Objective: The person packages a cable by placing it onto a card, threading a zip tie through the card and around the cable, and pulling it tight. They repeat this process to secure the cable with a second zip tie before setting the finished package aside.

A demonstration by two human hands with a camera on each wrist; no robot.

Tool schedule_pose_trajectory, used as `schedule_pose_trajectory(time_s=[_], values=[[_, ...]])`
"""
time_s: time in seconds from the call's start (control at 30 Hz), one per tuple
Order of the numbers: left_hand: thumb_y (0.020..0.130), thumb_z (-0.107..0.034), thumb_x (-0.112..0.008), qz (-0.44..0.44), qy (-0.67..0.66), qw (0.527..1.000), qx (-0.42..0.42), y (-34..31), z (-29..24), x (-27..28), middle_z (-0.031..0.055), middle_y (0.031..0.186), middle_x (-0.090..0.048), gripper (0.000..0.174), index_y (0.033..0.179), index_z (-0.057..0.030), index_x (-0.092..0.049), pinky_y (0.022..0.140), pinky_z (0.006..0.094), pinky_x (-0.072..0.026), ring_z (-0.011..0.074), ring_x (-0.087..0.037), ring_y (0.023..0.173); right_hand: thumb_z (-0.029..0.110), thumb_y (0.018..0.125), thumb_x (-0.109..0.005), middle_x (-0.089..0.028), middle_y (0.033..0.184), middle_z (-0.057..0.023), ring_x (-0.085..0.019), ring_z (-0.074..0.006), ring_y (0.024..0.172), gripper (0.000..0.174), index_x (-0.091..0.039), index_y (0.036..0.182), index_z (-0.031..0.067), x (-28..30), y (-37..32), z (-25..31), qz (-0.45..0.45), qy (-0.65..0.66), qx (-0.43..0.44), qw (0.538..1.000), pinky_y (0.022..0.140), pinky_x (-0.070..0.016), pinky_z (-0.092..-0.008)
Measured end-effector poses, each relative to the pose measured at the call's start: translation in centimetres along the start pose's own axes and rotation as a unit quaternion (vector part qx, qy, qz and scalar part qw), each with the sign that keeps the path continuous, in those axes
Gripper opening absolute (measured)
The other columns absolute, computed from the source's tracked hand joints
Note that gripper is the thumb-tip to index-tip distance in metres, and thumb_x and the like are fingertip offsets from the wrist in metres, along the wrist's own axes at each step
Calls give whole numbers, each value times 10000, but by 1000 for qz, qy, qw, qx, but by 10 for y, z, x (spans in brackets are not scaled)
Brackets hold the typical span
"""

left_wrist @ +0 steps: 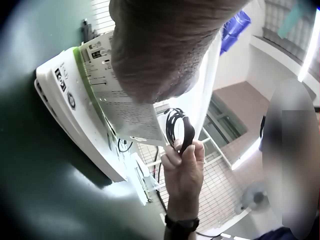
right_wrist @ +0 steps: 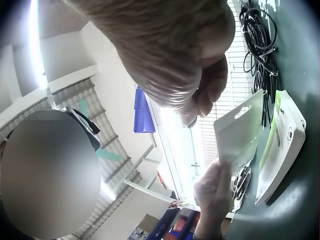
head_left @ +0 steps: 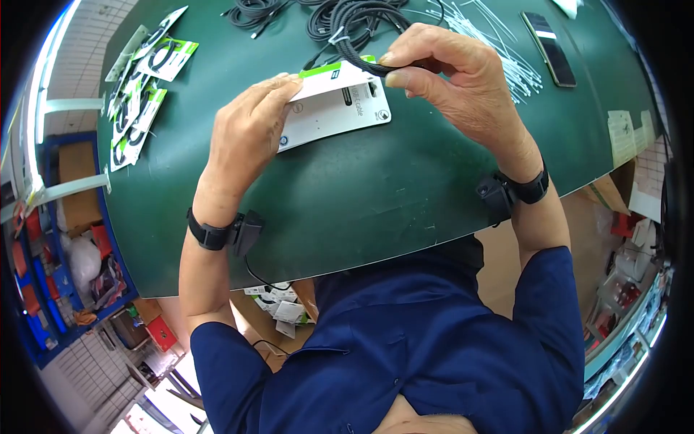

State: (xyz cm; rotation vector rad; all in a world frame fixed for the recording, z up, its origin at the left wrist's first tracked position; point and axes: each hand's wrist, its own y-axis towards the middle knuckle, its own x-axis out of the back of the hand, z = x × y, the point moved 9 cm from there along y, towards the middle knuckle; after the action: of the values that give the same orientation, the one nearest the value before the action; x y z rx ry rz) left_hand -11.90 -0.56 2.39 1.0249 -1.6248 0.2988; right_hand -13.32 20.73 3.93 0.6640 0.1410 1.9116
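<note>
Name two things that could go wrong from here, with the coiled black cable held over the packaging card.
1. The right hand pinches the coiled cable with its fingertips only, so the coil might slip or spring open.
2. The left hand lifts the top card by one edge off the stack; the card could crease, or drag the stack askew.

Counted: two hands, left hand (head_left: 249, 126) and right hand (head_left: 452, 76); one card (head_left: 325, 81), one black cable (head_left: 369, 65), one card stack (head_left: 340, 119). One phone (head_left: 549, 49); loose cable bundles (head_left: 347, 18), at least two. At least four packed cables (head_left: 144, 87), overlapping; cable ties (head_left: 484, 36), an uncountable heap.
</note>
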Motion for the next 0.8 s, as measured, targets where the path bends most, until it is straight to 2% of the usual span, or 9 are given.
schedule_pose_trajectory(time_s=[0.1,0.2,0.23,0.33,0.5,0.63,0.73,0.77,0.8], values=[[866,-26,-707,-97,187,970,-119,-7,-53,30,133,1167,-759,263,1127,-22,-738,868,371,-615,311,-759,1037,-14,904,-790,-725,1025,-91,-692,-130,895,171,-731,1065,-18,6,-4,20,-50,14,93,994,755,-588,-283],[854,-42,-704,-90,217,967,-99,-21,-97,39,93,1108,-761,237,1090,-27,-729,832,362,-608,247,-761,989,-29,881,-801,-722,1006,-105,-703,-158,870,185,-725,1049,-19,1,-9,41,-50,13,125,991,734,-588,-292],[854,-42,-704,-91,211,969,-91,-27,-107,34,93,1108,-761,237,1090,-27,-729,832,362,-608,247,-761,989,-36,869,-807,-721,996,-112,-708,-172,858,193,-721,1041,-19,-2,-11,48,-53,13,144,988,724,-588,-296],[864,-42,-698,18,137,990,-22,-43,-119,5,72,1013,-749,189,1051,-29,-725,787,365,-604,233,-752,930,-42,840,-820,-715,976,-128,-711,-212,832,217,-714,1027,-14,-35,-23,62,0,-35,156,987,693,-583,-307],[838,-29,-728,20,71,996,43,-53,-106,-10,69,949,-728,173,1011,-33,-718,751,361,-596,226,-735,873,-36,792,-848,-698,918,-142,-705,-266,781,270,-707,1019,-1,-66,-45,53,35,-116,159,980,646,-571,-315],[818,-43,-779,-79,1,996,35,-57,-100,2,88,978,-732,198,1006,-35,-717,734,345,-585,214,-727,866,-25,790,-858,-703,900,-131,-699,-247,751,288,-708,1034,8,-58,-45,54,-50,-127,217,967,617,-568,-312],[813,-48,-822,-242,2,968,-71,-71,-122,33,125,974,-730,201,986,-35,-720,715,349,-577,228,-721,851,-20,788,-863,-704,889,-130,-693,-238,730,301,-709,1045,13,-56,-41,51,-84,-116,250,958,612,-569,-311],[813,-48,-822,-241,1,968,-71,-75,-127,33,125,974,-730,201,986,-35,-720,715,349,-577,228,-721,851,-17,787,-865,-704,884,-129,-690,-233,719,307,-710,1050,15,-54,-42,52,-101,-112,265,952,609,-569,-310],[860,-91,-800,-171,-127,977,25,-76,-116,21,137,997,-731,194,1024,-29,-718,725,354,-580,237,-721,880,-17,787,-865,-704,884,-129,-690,-233,719,307,-710,1050,15,-55,-43,52,-100,-111,265,953,609,-569,-310]])
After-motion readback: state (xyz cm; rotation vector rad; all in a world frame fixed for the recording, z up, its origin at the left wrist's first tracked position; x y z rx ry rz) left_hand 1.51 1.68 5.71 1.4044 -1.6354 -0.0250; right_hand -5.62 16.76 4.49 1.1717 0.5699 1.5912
